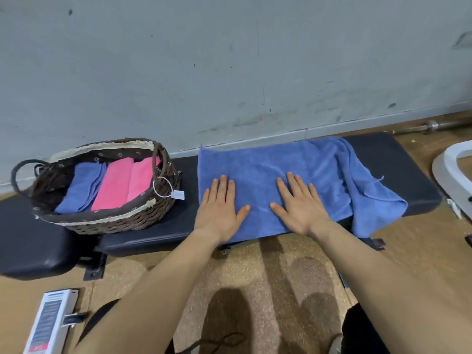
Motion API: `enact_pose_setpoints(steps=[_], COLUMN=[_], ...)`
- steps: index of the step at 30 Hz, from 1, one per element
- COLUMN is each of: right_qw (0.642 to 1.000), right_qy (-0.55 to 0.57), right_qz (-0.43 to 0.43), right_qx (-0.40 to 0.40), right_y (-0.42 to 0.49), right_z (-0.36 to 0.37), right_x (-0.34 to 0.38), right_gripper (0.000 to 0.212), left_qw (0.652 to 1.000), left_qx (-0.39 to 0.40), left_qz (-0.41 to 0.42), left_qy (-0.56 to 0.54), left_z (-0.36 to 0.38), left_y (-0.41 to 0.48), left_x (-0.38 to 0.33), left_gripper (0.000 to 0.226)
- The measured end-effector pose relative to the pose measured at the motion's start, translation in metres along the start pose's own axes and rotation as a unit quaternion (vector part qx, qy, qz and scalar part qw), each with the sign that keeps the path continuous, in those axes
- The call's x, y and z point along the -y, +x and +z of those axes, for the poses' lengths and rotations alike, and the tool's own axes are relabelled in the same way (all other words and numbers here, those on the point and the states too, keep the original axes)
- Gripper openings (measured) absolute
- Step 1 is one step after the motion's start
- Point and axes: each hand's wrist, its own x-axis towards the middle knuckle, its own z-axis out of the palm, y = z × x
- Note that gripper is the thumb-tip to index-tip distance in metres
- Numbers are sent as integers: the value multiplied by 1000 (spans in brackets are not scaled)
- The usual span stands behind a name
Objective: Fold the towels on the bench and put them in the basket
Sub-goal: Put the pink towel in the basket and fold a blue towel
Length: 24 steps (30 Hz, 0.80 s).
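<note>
A blue towel lies spread over the black padded bench, its right end rumpled and hanging off the front edge. My left hand presses flat on the towel's near left corner, fingers straight. Flat on the towel beside it, a little to the right, lies my right hand with fingers spread. A brown wicker basket stands on the bench to the left. It holds a folded blue towel and two folded pink towels.
A grey wall rises right behind the bench. A metal barbell lies on the floor at the back right. A white curved object sits at the right edge, and a white device lies on the floor at bottom left.
</note>
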Motion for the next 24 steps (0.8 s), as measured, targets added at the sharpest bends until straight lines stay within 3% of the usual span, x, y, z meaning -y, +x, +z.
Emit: enact_pose_setpoints(steps=[3,6,10,14,17,19,22,24], right_qw=[998,988,963,923,906,904,943,963], right_qy=[51,79,116,166,228,270,234,195], right_qz=[-1,16,84,167,218,225,190,154], right_qx=[-37,-136,-230,-303,-283,-243,-141,-101], right_y=[-14,-28,-48,-67,-76,-77,-74,-71], right_z=[-9,-23,-39,-50,-47,-42,-39,-43], right_x=[1,-16,-64,-114,-142,-154,-168,-176], right_gripper=[73,74,51,46,35,21,27,36], left_qw=[999,998,994,977,964,955,941,928], left_qx=[33,7,-55,-84,-61,-18,82,96], left_qz=[17,25,93,180,229,266,321,361], left_qy=[40,52,-3,-75,-123,-127,-70,-6], left_z=[-15,-28,-42,-46,-43,-45,-51,-52], left_y=[2,8,26,46,69,84,101,111], left_x=[16,0,-68,-146,-194,-220,-251,-263], left_gripper=[84,82,69,47,44,57,72,58])
